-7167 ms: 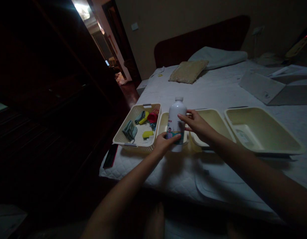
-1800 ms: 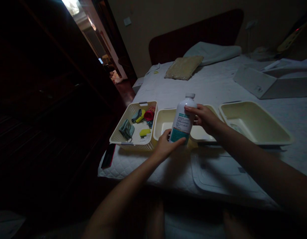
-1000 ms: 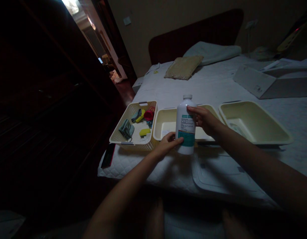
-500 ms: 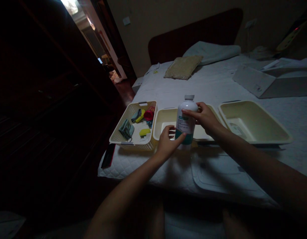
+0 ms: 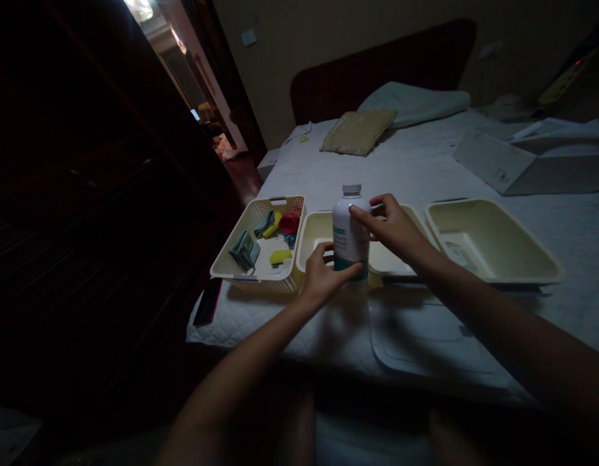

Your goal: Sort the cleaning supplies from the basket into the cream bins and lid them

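Observation:
Both hands hold a white bottle (image 5: pixel 345 230) with a grey cap and a green band low on its label. It stands upright in the air in front of the middle cream bin (image 5: pixel 315 232). My left hand (image 5: pixel 326 275) grips the bottle's lower part, thumb across the front. On the upper right side, my right hand (image 5: pixel 394 226) is closed on it, its thumb near the shoulder. To the left sits a perforated basket (image 5: pixel 251 282) with folded cloths (image 5: pixel 244 251), a yellow sponge-like piece (image 5: pixel 281 257) and a red round item (image 5: pixel 288 224).
Another cream bin (image 5: pixel 503 243) stands on the bed at the right. A translucent lid (image 5: pixel 416 336) lies at the bed's near edge. A dark phone-like slab (image 5: pixel 208 302) lies by the basket. Farther back are a cushion (image 5: pixel 358 132) and a white open box (image 5: pixel 532 162).
The bottle has moved slightly left and turned, so its printed label faces more to the left. Both hands have stayed on it.

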{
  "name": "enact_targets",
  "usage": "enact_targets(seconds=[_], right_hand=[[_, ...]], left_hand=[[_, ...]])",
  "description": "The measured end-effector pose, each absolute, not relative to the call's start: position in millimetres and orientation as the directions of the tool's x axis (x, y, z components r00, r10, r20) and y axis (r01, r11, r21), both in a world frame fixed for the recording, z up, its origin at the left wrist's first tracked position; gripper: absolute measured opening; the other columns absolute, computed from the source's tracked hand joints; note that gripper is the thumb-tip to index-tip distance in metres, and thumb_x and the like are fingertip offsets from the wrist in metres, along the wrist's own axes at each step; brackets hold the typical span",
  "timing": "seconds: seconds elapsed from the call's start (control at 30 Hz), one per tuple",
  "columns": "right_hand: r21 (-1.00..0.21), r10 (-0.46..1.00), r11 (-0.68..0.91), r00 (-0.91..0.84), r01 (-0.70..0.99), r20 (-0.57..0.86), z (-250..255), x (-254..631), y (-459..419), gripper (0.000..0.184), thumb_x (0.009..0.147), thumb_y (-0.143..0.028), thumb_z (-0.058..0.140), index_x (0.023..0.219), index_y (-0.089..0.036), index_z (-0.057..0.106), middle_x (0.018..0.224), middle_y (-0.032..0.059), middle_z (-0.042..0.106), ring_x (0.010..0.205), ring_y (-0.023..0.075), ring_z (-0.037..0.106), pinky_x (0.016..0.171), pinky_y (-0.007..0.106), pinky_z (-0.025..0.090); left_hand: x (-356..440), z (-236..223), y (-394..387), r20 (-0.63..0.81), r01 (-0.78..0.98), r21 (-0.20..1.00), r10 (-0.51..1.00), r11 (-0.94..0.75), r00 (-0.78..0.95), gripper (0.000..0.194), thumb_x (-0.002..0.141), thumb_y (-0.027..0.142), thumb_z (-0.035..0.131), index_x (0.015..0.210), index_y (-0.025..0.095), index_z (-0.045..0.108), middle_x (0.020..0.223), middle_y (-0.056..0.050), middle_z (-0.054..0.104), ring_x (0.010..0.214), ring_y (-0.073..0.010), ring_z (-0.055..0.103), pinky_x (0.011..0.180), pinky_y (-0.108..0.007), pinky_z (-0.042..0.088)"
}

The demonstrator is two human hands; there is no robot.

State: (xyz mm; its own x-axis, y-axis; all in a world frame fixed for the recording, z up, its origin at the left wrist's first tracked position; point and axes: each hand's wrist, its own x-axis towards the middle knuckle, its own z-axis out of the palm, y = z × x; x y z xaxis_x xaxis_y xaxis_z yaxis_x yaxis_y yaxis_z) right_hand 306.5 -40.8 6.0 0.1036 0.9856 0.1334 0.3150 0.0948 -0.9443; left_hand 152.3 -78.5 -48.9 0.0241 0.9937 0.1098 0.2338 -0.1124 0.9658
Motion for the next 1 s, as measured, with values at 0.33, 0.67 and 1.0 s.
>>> enact_targets(seconds=[0.33, 0.67, 1.0], right_hand=[[-0.995, 0.981, -0.082, -0.172, 0.063, -0.092, -3.6, 325.9, -38.9, 0.045, 0.074, -0.058, 0.068, 0.1, -0.022, 0.059, 0.107, 0.0093, 0.065, 0.089, 0.0208, 0.064, 0.069, 0.032, 0.053], [-0.983, 0.964, -0.146, -0.24, -0.11, -0.117, -7.5, 313.7, -40.4, 0.044, 0.067, -0.049, 0.075, 0.095, -0.017, 0.061, 0.093, 0.0061, 0.065, 0.079, 0.0156, 0.061, 0.063, 0.026, 0.049], [-0.985, 0.991, -0.111, -0.091, -0.133, -0.1, -4.8, 312.8, -39.6, 0.051, 0.055, -0.049, 0.079, 0.09, -0.018, 0.058, 0.089, 0.0045, 0.063, 0.076, 0.0169, 0.059, 0.062, 0.03, 0.047]], left_hand=[[133.5, -54.7, -80.2, -0.101, -0.124, 0.985, 0.987, 0.117, 0.127, 0.056, 0.047, 0.038, 0.087, 0.091, 0.012, 0.065, 0.095, -0.008, 0.07, 0.082, -0.0173, 0.065, 0.075, -0.03, 0.052], [135.9, -56.2, -78.4, -0.186, -0.232, 0.936, 0.931, 0.265, 0.315, 0.055, 0.055, 0.04, 0.084, 0.101, 0.015, 0.067, 0.095, -0.005, 0.068, 0.08, -0.0144, 0.063, 0.069, -0.025, 0.049], [137.1, -56.7, -80.1, -0.181, -0.254, 0.926, 0.919, 0.279, 0.349, 0.058, 0.059, 0.046, 0.082, 0.107, 0.019, 0.064, 0.113, -0.007, 0.064, 0.096, -0.0182, 0.062, 0.079, -0.028, 0.048]])
